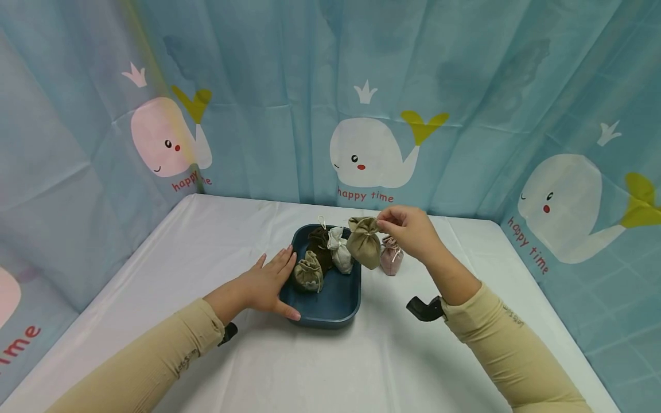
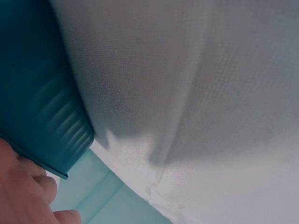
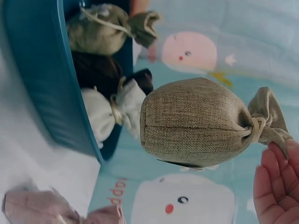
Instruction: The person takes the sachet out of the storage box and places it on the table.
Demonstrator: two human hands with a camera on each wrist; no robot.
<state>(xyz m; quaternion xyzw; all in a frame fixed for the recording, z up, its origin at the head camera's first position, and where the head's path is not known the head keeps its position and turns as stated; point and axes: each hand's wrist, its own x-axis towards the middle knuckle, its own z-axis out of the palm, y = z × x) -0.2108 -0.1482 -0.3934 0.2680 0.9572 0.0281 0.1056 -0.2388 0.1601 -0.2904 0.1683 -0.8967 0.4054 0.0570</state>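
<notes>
Olive, brown and white cloth pouches (image 1: pixel 308 278) sit in a blue rectangular tub (image 1: pixel 335 298). Right hand (image 1: pixel 411 230) pinches a tan cloth pouch (image 1: pixel 364 249) at two o'clock; left hand (image 1: pixel 265 284), straight-fingered, touches nine. Pink cloth pouch (image 1: pixel 391 261) sits outside

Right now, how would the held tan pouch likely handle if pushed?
The tan pouch probably gives softly but holds its shape, since its fabric body looks plump. Its coarse weave suggests it won't be slippery. Held only by its gathered top in the right hand, it would likely swing.
</notes>
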